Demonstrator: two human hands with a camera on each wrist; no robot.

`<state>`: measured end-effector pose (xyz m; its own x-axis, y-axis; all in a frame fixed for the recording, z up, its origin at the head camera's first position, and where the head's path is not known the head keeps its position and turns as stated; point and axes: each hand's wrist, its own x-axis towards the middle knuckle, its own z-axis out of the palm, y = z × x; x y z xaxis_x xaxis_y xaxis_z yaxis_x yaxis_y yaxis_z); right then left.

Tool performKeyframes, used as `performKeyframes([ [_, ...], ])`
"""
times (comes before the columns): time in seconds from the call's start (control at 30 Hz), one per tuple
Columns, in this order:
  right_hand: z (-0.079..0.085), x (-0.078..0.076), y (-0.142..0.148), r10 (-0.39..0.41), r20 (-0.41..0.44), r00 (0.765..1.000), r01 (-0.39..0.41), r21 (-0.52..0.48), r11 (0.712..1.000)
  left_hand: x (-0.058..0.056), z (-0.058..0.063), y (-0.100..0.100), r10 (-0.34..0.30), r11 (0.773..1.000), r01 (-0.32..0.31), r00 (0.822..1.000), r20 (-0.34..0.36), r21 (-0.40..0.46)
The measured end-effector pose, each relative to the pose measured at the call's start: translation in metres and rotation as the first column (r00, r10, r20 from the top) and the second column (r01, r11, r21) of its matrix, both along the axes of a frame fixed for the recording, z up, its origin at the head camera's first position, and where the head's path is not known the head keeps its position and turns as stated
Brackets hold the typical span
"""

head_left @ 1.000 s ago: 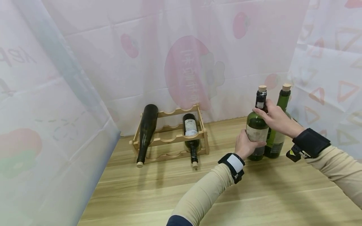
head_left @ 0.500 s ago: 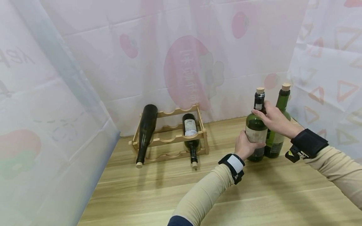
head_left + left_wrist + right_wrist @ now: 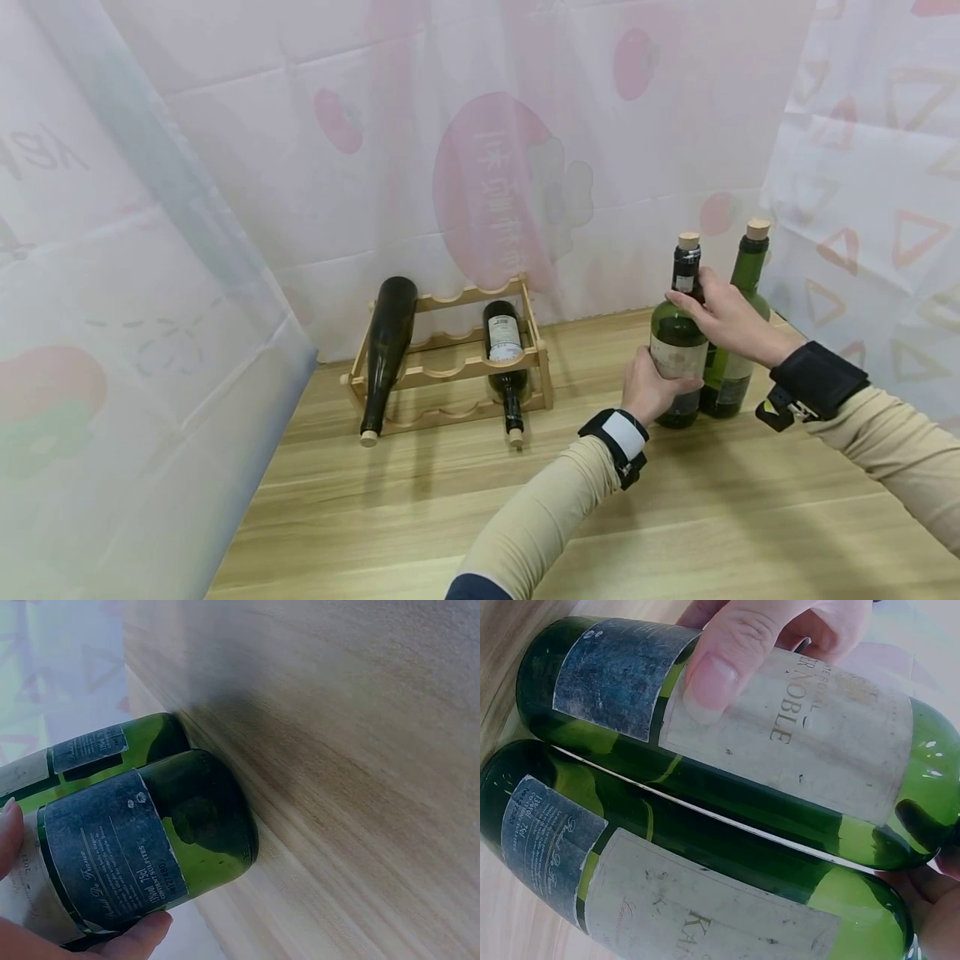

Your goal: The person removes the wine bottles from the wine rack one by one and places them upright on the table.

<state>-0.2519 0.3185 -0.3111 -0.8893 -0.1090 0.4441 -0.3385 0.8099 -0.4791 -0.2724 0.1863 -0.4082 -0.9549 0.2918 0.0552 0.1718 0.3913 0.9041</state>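
Note:
A green wine bottle with a pale label and a cork stands upright on the table at the right. My left hand grips its lower body, thumb across the front. Around its shoulder, just under the dark neck, my right hand curls its fingers. A second corked green bottle stands close behind on the right, partly hidden by the held one. In the right wrist view the two bottles are side by side, and the left thumb lies on the held bottle's label.
A two-level wooden wine rack stands left of centre at the back. A long dark bottle lies on its upper level, at the left. Another labelled bottle lies lower at the right end, cork toward me. Printed sheets enclose the table.
The neck of the held bottle has shifted slightly left and toward me. Both hands keep their grip; the rack and its bottles stay put.

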Motion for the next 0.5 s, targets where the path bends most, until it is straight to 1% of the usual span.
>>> performKeyframes([
  [0.2, -0.0015, 0.0005, -0.0001, 0.000, -0.018, 1.000, 0.000, 0.001, 1.000, -0.0009, -0.0016, -0.0007, -0.007, 1.000, 0.007, 1.000, -0.017, -0.019],
  [0.4, -0.0034, 0.0009, -0.0002, -0.011, -0.016, 1.000, 0.011, 0.007, 1.000, -0.0037, -0.0042, -0.0006, -0.005, 0.999, 0.003, 0.999, -0.040, -0.041],
  [0.5, -0.0038, 0.0011, -0.0005, -0.014, -0.037, 0.999, 0.014, 0.010, 1.000, -0.0040, -0.0052, -0.0008, -0.012, 0.999, 0.009, 0.998, -0.054, -0.046],
])
